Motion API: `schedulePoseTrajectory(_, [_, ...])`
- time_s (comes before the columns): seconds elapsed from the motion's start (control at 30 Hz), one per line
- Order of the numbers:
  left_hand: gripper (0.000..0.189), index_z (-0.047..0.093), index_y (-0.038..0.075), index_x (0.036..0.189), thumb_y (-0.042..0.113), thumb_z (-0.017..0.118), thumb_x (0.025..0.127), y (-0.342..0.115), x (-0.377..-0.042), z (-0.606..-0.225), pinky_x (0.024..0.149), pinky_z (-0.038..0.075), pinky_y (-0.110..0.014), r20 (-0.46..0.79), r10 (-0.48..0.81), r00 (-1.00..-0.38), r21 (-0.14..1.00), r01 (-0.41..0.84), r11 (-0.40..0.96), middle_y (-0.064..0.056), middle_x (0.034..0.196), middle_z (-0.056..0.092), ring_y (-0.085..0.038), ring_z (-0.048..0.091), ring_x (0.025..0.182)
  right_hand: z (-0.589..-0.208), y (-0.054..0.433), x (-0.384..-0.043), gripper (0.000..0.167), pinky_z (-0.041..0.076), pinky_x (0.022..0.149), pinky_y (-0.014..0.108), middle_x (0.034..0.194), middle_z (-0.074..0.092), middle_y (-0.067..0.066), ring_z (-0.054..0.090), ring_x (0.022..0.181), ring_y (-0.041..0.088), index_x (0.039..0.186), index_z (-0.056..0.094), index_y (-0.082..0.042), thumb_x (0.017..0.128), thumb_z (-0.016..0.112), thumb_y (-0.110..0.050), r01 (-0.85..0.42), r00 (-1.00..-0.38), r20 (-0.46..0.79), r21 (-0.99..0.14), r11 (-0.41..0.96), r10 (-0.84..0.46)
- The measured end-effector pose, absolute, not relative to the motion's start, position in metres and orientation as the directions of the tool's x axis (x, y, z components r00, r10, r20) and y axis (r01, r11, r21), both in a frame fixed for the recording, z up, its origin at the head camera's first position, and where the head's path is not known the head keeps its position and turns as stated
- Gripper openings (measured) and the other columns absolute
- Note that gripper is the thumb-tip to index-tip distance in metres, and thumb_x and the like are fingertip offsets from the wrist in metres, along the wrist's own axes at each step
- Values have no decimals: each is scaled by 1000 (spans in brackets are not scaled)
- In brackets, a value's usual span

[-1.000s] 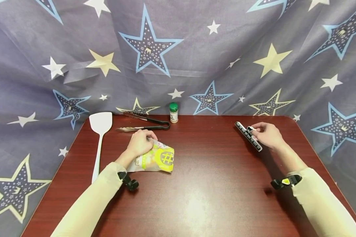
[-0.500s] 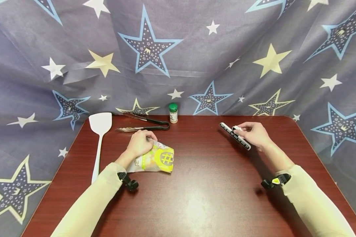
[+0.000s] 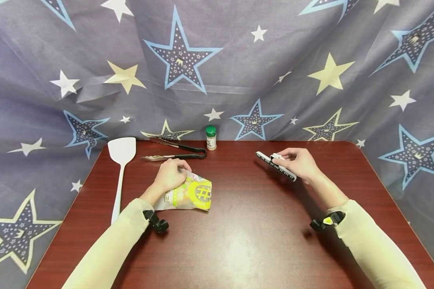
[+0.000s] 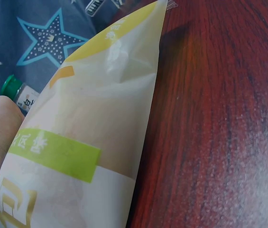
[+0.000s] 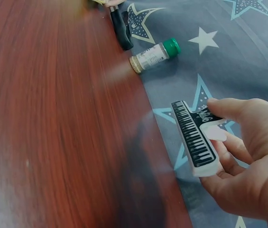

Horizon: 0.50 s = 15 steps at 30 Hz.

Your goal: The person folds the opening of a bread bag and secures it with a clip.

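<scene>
My left hand [image 3: 170,176] grips the upper edge of a printed food bag [image 3: 193,195] with a yellow-green label, at the table's left middle. In the left wrist view the bag [image 4: 91,123] fills much of the frame and hides most of the fingers. Over the right half of the table, my right hand [image 3: 301,163] pinches a clip [image 3: 275,166] with a piano-key pattern by its black-and-white handle. The right wrist view shows the clip's key-patterned bar [image 5: 195,137] held clear of the table, thumb and fingers on the handle.
Black-handled metal tongs [image 3: 188,155] lie at the back left. Beside them a green-capped seasoning bottle [image 3: 211,138] stands near the back edge. A white spatula [image 3: 122,151] lies along the left side. A star-patterned curtain [image 3: 238,80] hangs behind the reddish-brown table [image 3: 260,241].
My right hand has carried the clip leftward over the table, and the clip has turned a little flatter. The left hand and the bag stay in place.
</scene>
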State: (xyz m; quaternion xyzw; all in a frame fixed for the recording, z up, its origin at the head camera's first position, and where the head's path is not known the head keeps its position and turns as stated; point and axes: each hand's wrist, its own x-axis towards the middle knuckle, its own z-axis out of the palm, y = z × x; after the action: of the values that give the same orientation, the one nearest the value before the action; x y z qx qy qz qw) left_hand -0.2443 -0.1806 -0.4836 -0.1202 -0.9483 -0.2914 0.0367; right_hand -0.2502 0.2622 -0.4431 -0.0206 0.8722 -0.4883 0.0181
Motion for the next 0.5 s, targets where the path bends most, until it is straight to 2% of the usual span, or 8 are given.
schedulePoseTrajectory(0.2, [15,79,20,88,13,66,83,-181,-244,-483,90,46,-50,139,209,-968,545,251,800,-9,102,78,-32,62,95,-446,248,-254,35,54,65,17,83,72,-9,65,73,0,112,78,5,88,86,-19,-30,-999,7,-867,497,-47])
schedulePoseTrajectory(0.5, [14,79,21,87,14,66,83,-182,-244,-484,88,46,-49,140,209,-968,551,252,795,-8,100,78,-31,62,95,-454,221,-255,32,53,64,17,81,72,-5,65,70,1,109,78,6,87,87,-17,-49,-994,1,-896,442,-107])
